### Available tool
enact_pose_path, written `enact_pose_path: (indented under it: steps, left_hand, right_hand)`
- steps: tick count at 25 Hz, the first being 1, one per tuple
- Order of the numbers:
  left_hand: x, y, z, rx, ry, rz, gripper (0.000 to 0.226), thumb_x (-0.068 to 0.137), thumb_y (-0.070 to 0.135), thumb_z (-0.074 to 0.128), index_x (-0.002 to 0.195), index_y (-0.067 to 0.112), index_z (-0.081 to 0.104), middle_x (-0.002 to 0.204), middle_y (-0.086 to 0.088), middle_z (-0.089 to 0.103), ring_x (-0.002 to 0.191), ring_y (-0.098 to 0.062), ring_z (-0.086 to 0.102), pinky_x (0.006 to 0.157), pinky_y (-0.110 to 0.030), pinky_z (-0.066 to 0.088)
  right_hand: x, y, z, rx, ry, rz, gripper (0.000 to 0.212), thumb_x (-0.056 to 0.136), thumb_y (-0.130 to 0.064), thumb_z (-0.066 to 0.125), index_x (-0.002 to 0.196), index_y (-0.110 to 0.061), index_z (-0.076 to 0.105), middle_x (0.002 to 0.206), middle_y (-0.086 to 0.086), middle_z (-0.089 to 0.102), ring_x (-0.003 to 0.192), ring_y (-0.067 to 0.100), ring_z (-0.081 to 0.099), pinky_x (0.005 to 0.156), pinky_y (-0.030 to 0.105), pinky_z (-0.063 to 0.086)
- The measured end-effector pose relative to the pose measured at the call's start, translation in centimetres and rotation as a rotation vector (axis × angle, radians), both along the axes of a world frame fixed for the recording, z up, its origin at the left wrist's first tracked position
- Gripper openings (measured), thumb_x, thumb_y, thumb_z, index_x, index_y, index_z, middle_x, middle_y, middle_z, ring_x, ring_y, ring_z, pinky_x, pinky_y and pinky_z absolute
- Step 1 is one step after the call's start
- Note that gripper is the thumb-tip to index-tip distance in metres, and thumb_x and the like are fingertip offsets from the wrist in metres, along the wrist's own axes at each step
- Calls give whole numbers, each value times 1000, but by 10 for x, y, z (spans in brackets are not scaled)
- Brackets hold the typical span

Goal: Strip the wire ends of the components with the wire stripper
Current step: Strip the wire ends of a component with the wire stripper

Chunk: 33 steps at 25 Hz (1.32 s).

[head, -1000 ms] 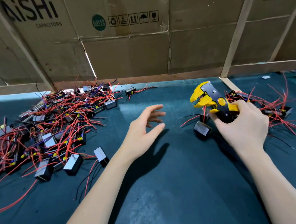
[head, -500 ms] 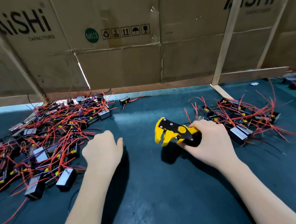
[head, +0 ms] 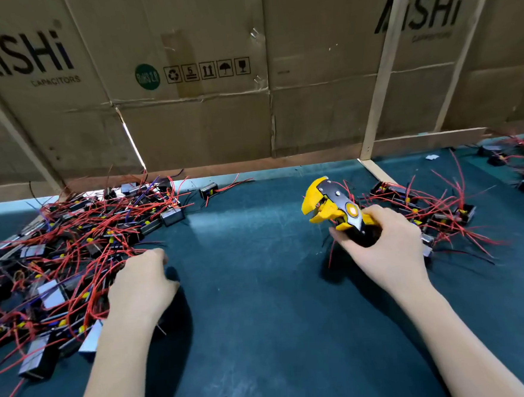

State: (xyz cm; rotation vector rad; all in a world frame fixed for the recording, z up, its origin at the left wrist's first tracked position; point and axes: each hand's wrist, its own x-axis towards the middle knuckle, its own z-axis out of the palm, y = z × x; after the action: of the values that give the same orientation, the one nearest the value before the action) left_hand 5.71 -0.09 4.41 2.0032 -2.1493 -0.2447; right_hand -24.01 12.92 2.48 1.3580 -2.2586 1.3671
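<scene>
The right hand (head: pixel 388 245) grips the black handles of the wire stripper (head: pixel 336 208), with the fingers curled tightly round them. The yellow head of the tool points up and to the left of this hand, and its two yellow jaws stand a little apart with nothing between them. Just behind and to the right of the right hand lies a smaller heap of components (head: pixel 435 208), black blocks with red wires that spread out over the dark green mat (head: pixel 261 291). Some of these wires touch the hand or pass under it.

The left hand (head: pixel 143 287) rests at the near edge of the big pile of components (head: pixel 72 248), which lies to the left of it and behind it. Its fingers are bent down into the red wires, but the back of the hand hides the fingertips, so it cannot be told if they hold a component or only touch the wires. One single component (head: pixel 209 190) lies apart, far behind the left hand, near the cardboard wall (head: pixel 203 125). The two hands are well apart, with bare mat between them
</scene>
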Motion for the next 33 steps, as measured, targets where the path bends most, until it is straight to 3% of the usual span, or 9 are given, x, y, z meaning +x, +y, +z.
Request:
enact_pose_path:
  steps: [5,11,15,20,23,25,28,31,33]
  left_hand:
    - [2,5,4,24,-152,50,46,76,58,74,95,21,53,109,-6,64,100,-28,62,74,-30,47]
    - [15,3,7,268,162,9,51,73,38,84,105,15,52,86,-1,53,69,-25,65,49,-31,56]
    - [-2,3,8,-61,230,-270,42,73,25,85,109,18,64,80,4,63,74,-21,63,76,-33,51]
    - [-46,25,-7,-223,292,-779,29,77,1,70,103,13,67,95,3,59,86,-19,61,80,-29,48]
    - [-62,33,-17,-212,313,-948,26,81,1,64,102,16,65,99,5,56,83,-13,56,75,-23,44]
    - [-67,34,-21,-216,376,-972,28,79,-3,65,100,15,64,98,6,54,76,-11,52,71,-24,44]
    - [-73,37,-27,-265,435,-947,35,76,-9,64,102,14,60,104,8,50,79,-15,53,74,-28,47]
    - [-78,39,-32,-248,526,-892,43,75,-9,67,110,13,55,105,4,52,90,-13,55,83,-28,49]
    - [-79,39,-30,-185,689,-784,46,73,-4,76,109,15,54,97,2,58,86,-8,58,82,-21,49]
  right_hand:
    - [14,0,-3,91,24,386,32,69,-50,80,77,-25,61,69,-11,60,70,10,56,69,29,44]
    - [5,-9,-16,504,462,-67,55,72,-74,58,95,-25,61,91,-5,67,94,23,60,79,36,35]
    - [0,-8,-17,478,413,-204,55,73,-69,62,99,-21,64,93,-1,68,97,25,60,80,37,33]
    - [6,-8,-8,8,158,-92,35,73,-46,80,83,-16,63,80,0,64,83,29,57,74,40,40]
    - [16,-3,-1,-239,-166,198,22,80,-41,76,78,-25,61,71,-8,61,70,13,55,69,24,43]
    - [28,-3,-3,-231,-446,412,22,83,-41,72,79,-22,63,72,-4,64,68,7,56,70,19,43]
    - [41,-9,-10,-171,-698,503,39,78,-48,69,84,-9,67,78,7,70,77,15,66,83,38,52]
    - [37,-10,-11,-95,-679,501,32,78,-44,71,84,-13,69,85,11,70,86,30,66,89,48,52]
    - [30,-6,-8,9,-646,576,25,76,-41,76,86,-19,71,88,4,72,85,18,67,83,34,53]
